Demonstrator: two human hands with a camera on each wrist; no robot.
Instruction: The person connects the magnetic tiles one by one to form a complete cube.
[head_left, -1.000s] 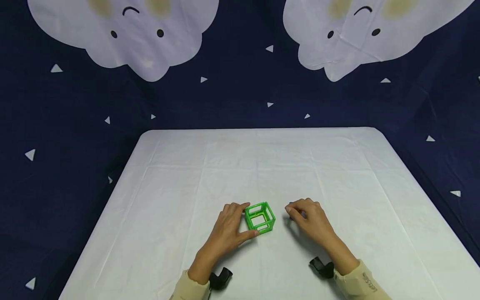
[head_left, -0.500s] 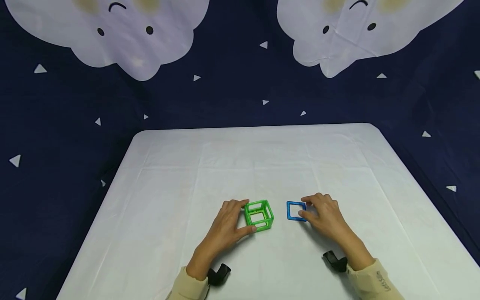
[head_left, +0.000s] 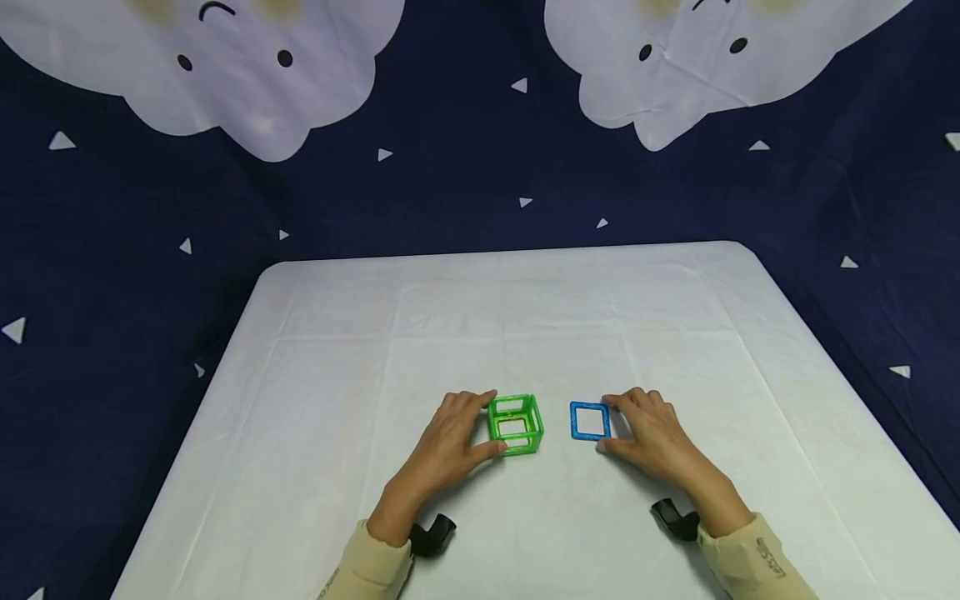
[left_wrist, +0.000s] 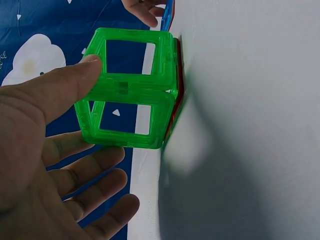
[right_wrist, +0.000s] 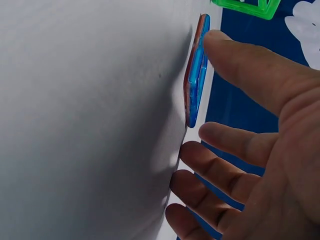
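A green open-framed cube of magnetic tiles (head_left: 516,425) stands on the white table, left of a flat blue square magnetic tile (head_left: 590,421). My left hand (head_left: 447,443) holds the cube from the left, thumb on the near side and index finger at the far corner. In the left wrist view a dark red layer runs along the cube's table side; the other fingers are spread loosely. My right hand (head_left: 654,435) spans the right side of the blue square, thumb at its near corner, index at its far corner. A reddish layer (right_wrist: 188,95) lines the blue square's underside.
The white-covered table (head_left: 480,308) extends beyond both hands to its rounded far edge. Behind it hangs a dark blue cloth (head_left: 450,200) with white clouds and triangles. Black wrist mounts (head_left: 432,535) sit below both wrists.
The blue square, earlier mostly hidden in my right hand, now lies flat in view. My right hand has drawn right and its thumb has shifted to the near corner. My left hand keeps the cube.
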